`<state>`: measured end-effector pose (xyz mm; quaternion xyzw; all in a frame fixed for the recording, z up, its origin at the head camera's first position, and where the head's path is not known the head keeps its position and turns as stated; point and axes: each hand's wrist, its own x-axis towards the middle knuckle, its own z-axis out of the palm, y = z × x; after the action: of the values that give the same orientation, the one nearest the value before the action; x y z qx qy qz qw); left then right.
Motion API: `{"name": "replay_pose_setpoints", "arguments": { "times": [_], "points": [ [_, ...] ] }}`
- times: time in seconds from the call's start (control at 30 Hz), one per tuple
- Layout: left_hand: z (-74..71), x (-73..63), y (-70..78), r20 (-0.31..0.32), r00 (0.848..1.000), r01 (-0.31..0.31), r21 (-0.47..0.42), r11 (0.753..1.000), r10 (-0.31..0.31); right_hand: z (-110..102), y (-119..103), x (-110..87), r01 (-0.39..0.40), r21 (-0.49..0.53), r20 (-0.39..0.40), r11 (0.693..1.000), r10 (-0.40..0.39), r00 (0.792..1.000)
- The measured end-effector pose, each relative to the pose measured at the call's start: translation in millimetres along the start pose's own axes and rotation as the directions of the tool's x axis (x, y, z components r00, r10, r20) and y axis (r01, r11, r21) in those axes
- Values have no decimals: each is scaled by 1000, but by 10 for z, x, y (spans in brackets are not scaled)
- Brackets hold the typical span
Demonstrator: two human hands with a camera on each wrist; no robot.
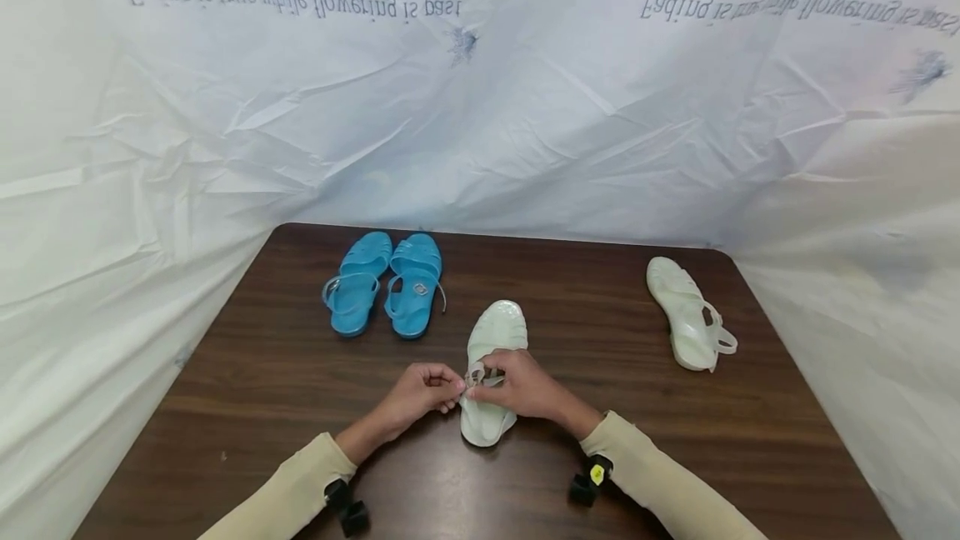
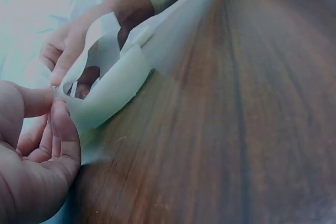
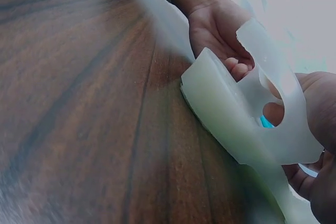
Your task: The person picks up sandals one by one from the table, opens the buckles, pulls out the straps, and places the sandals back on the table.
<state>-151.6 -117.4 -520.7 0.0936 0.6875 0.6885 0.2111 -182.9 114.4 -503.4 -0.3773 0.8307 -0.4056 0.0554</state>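
Observation:
A white jelly sandal (image 1: 497, 330) lies in the middle of the table, toe away from me. From its left side my left hand (image 1: 422, 394) pinches the strap by the buckle between thumb and fingertips. Reaching over from the right, my right hand (image 1: 522, 386) pinches the ankle strap close to the same spot. In the left wrist view the strap (image 2: 104, 30) loops up above the sandal's heel (image 2: 118, 90), and both hands' fingertips meet at its side. The right wrist view shows the strap (image 3: 286, 93) arching beside the right fingers; the buckle itself is mostly hidden by fingers.
A second white sandal (image 1: 678, 311) lies at the right of the brown table (image 1: 585, 298). Two blue sandals, a left one (image 1: 352, 294) and a right one (image 1: 414, 290), lie side by side at the back left. A white printed sheet (image 1: 480, 123) hangs behind and beside the table.

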Motion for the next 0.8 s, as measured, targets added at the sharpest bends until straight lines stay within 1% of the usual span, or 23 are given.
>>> {"name": "replay_pose_setpoints", "arguments": {
  "times": [0.17, 0.27, 0.33, 0.4, 0.47, 0.57, 0.67, 0.8],
  "points": [
    [2, -31, 23, 0, 1000, 27, -21, 999, -27, -7, 9, -19, -8, -23, -20, 1000, 8, 1000],
    [27, -46, 25, -33, 999, 31, -3, 1000, -31, -16, 2, -19, -9, -35, -16, 999, 8, 1000],
    [43, -51, 24, -61, 998, 11, 35, 999, -8, -22, -2, -11, 0, -40, -16, 999, -1, 1000],
    [50, -49, 11, -86, 996, -29, 90, 996, 37, -28, -8, 2, 11, -45, -16, 999, -12, 1000],
    [54, -45, -6, -105, 990, -75, 155, 985, 92, -32, -15, 15, 18, -46, -11, 999, -19, 1000],
    [56, -42, -38, -125, 980, -124, 213, 969, 153, -33, -23, 32, 16, -51, -6, 999, -16, 1000],
    [65, -50, -58, -144, 975, -133, 221, 966, 167, -32, -27, 36, 1, -55, 3, 999, -1, 1000],
    [84, -55, -62, -162, 975, -119, 189, 975, 151, -28, -24, 28, -9, -65, 8, 998, 10, 1000]
  ]
}}
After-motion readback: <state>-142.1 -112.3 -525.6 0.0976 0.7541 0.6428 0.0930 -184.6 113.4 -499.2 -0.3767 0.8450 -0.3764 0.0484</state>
